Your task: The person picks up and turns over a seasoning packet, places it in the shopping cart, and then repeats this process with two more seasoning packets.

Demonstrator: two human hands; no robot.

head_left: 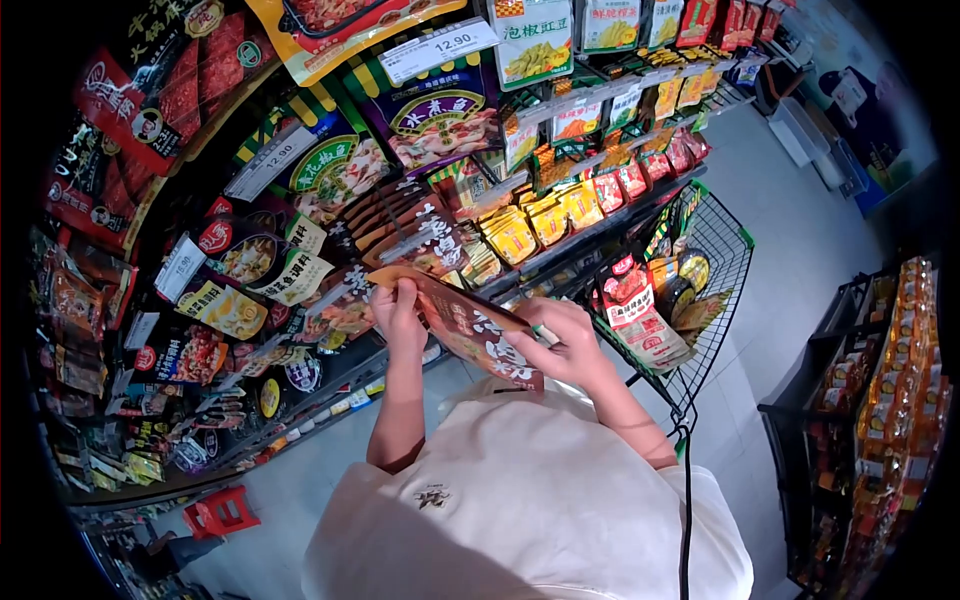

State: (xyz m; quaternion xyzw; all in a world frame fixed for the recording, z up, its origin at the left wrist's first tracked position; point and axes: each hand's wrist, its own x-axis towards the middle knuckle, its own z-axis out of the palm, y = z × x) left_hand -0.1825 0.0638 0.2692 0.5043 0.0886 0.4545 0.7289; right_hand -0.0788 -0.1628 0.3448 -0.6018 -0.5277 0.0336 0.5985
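A flat brown seasoning packet [470,328] with large white characters is held between both hands in front of the shop shelves. My left hand [398,308] grips its upper left end, close to a row of similar brown packets [400,232] on the shelf. My right hand [562,345] holds its lower right edge, fingers curled under the packet. Both forearms reach out from a cream-coloured top.
Shelves [585,236] crowded with hanging sauce and seasoning packets fill the left and top, with price tags reading 12.90 [440,48]. A black wire shopping trolley [725,262] with several packets stands at right. A dark rack [870,400] stands far right; a red stool [222,512] lower left.
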